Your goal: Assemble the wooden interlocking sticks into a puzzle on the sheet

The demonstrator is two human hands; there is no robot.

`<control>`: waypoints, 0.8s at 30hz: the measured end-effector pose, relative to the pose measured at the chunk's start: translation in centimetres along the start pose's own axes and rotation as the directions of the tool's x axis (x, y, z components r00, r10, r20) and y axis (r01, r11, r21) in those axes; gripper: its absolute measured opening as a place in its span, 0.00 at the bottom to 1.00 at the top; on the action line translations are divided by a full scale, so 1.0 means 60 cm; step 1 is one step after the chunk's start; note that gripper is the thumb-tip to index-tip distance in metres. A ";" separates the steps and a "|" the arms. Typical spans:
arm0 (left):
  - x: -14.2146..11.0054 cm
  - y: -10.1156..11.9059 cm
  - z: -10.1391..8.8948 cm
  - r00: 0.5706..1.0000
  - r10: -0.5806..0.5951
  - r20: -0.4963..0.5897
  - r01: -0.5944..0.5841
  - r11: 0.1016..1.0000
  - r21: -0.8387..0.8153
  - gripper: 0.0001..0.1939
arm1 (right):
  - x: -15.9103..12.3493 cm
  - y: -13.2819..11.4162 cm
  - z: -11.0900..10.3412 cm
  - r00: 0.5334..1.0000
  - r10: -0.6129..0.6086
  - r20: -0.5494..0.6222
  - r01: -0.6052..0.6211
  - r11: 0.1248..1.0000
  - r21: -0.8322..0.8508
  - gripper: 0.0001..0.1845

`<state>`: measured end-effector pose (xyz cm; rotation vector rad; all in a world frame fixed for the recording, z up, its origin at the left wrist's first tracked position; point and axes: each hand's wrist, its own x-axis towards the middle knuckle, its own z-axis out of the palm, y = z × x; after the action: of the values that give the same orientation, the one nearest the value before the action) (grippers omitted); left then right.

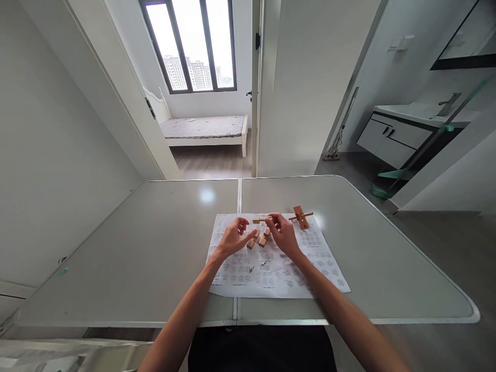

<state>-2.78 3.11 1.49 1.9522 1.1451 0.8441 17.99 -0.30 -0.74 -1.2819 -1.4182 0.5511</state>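
In the head view, the left hand (234, 237) angles inward, fingers loosely curled and released, thumb by wooden blocks (263, 241) between the hands. The right hand (282, 235) bends inward, fingertips pinching a wooden bar (256, 221). Beyond the fingers, the paper (244, 279) ends; the table (174, 248) extends widely sideways.

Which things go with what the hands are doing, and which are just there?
Probably part of it:
- blocks between the left hand and right hand
- printed sheet under them
- crossed wooden piece on the sheet

Just there:
- bed
- window
- sink cabinet
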 end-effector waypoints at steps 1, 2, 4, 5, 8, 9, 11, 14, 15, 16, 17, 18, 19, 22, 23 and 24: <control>-0.001 -0.002 -0.001 0.999 0.037 0.006 -0.037 0.994 0.107 0.21 | 0.001 0.001 -0.001 0.999 0.019 -0.032 -0.019 1.000 0.009 0.26; -0.002 -0.004 -0.001 0.997 0.072 0.025 -0.075 0.978 0.196 0.19 | 0.002 0.001 -0.002 0.998 0.035 -0.054 -0.034 0.999 0.016 0.26; -0.005 -0.006 -0.004 0.988 0.131 0.084 -0.151 0.936 0.318 0.15 | 0.002 0.000 -0.004 0.996 0.055 -0.070 -0.054 0.998 0.017 0.27; -0.006 -0.006 -0.006 0.981 0.156 0.112 -0.186 0.916 0.356 0.13 | 0.002 -0.001 -0.004 0.996 0.059 -0.068 -0.059 0.998 0.010 0.27; -0.007 -0.008 -0.011 0.964 0.206 0.167 -0.257 0.876 0.408 0.10 | 0.001 -0.006 -0.004 0.997 0.057 -0.053 -0.058 0.998 -0.014 0.29; -0.006 -0.010 -0.011 0.962 0.211 0.171 -0.264 0.875 0.406 0.10 | 0.001 -0.007 -0.004 0.997 0.060 -0.046 -0.061 0.998 -0.016 0.29; -0.004 -0.017 -0.011 0.967 0.205 0.154 -0.249 0.891 0.379 0.09 | 0.000 -0.008 -0.004 0.996 0.081 -0.024 -0.081 0.997 -0.001 0.30; -0.001 -0.027 -0.006 0.985 0.147 0.087 -0.168 0.933 0.319 0.11 | 0.000 -0.006 -0.003 0.990 0.139 0.040 -0.142 0.986 0.086 0.31; 0.000 -0.029 -0.004 0.992 0.115 0.056 -0.127 0.945 0.300 0.11 | 0.000 -0.006 -0.003 0.985 0.159 0.068 -0.166 0.977 0.131 0.32; 0.000 -0.030 -0.001 0.996 0.080 0.024 -0.084 0.956 0.282 0.11 | 0.001 -0.005 -0.002 0.980 0.176 0.096 -0.191 0.965 0.182 0.31; 0.000 -0.030 0.001 0.999 0.047 -0.008 -0.044 0.964 0.263 0.11 | 0.001 -0.004 -0.001 0.974 0.189 0.127 -0.214 0.948 0.234 0.31; 0.000 -0.030 0.003 0.999 0.020 -0.038 -0.010 0.970 0.244 0.11 | 0.001 -0.004 0.000 0.968 0.197 0.155 -0.234 0.930 0.283 0.31; -0.001 -0.028 0.006 0.998 -0.001 -0.066 0.016 0.974 0.226 0.12 | 0.000 -0.005 0.001 0.962 0.198 0.185 -0.251 0.912 0.326 0.31; -0.004 -0.020 0.016 0.993 -0.026 -0.117 0.051 0.976 0.212 0.12 | -0.002 -0.008 0.003 0.947 0.174 0.271 -0.275 0.876 0.397 0.30; -0.005 -0.016 0.020 0.992 -0.032 -0.126 0.060 0.974 0.220 0.12 | -0.004 -0.009 0.004 0.942 0.162 0.294 -0.276 0.873 0.402 0.30; -0.006 -0.012 0.023 0.990 -0.040 -0.132 0.070 0.971 0.228 0.12 | -0.005 -0.010 0.005 0.939 0.152 0.309 -0.273 0.875 0.400 0.30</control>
<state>-2.12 2.67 0.07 2.0670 1.4216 0.8455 17.40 -0.67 -0.42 -1.0255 -1.2726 1.1667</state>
